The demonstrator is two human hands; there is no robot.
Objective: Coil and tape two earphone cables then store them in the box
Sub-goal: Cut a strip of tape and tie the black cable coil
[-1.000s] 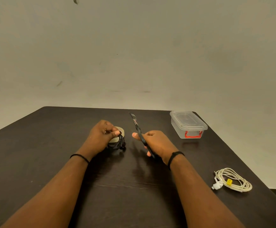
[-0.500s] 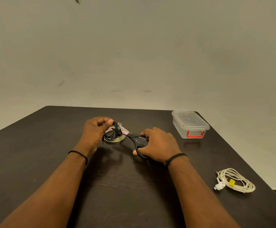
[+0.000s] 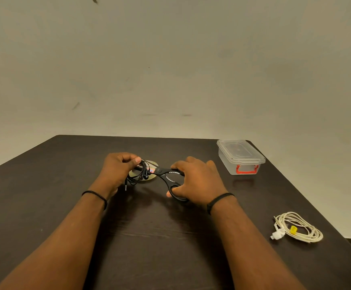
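Note:
My left hand (image 3: 118,170) pinches a coiled black earphone cable (image 3: 138,176) just above the table, its plug hanging down. My right hand (image 3: 195,181) grips black scissors (image 3: 168,176), whose blades point left and reach the coil. A pale roll of tape (image 3: 152,174) lies flat on the table right behind the coil and blades. A coiled white earphone cable (image 3: 298,228) with a yellow band of tape lies at the right front. The clear plastic box (image 3: 240,156) with a red latch stands lidded at the back right.
The dark wooden table (image 3: 170,237) ends at a far edge near the pale wall and at a right edge close to the white cable. Both my forearms stretch across its middle.
The scissors swung from pointing up and away to lying level with blades at the black coil. My left hand lifted the coil off the tape roll and turned it toward the blades.

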